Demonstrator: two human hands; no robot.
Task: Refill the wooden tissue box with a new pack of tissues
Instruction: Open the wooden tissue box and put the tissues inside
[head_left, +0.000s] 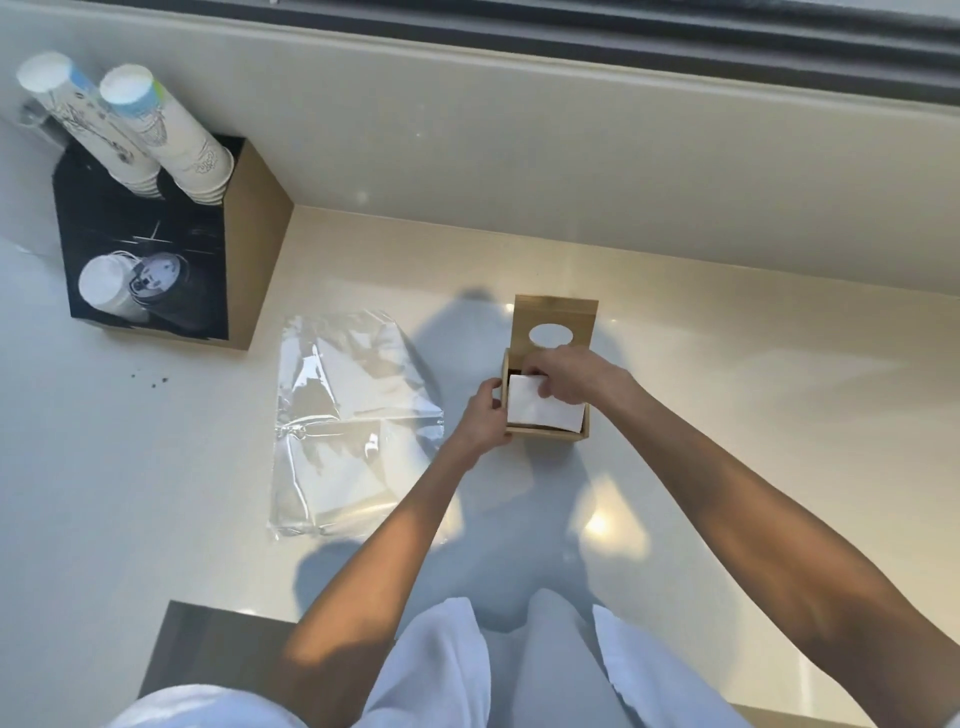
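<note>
A pale, glossy cream countertop (727, 415) fills the view, backed at 12 o'clock by a low cream upstand w/ a dark window frame above it. Near centre, slightly toward 1 o'clock, a small square light-wood tissue box (545, 431) is set on the counter, its hinged wooden lid w/ oval slot (554, 325) tipped open and back toward 12 o'clock. A white folded stack of tissues (540, 410) is seen sitting inside the open box, its top edge above the rim, tilted a bit.

The left hand (485, 415) is pressed against the box's 9 o'clock wall, thumb on the rim and fingers wrapped round the outer side, clamped on the box. The right hand (569, 376) is reached in from 3 o'clock, fingers bunched together on the far top edge of the tissue stack, pinched on it; the exact fingertip contact is hidden by the knuckles.

Just beside the box at 9 o'clock, a crumpled clear plastic wrapper (353, 426) is laid flat on the counter, not touching the box. Further off at 10 o'clock, a black-fronted brown cardboard cup dispenser (208, 244) is stood w/ two stacks of white printed paper cups (166, 135) sticking out of its top and lids visible lower down. White sleeves and a white garment are seen at 6 o'clock.
</note>
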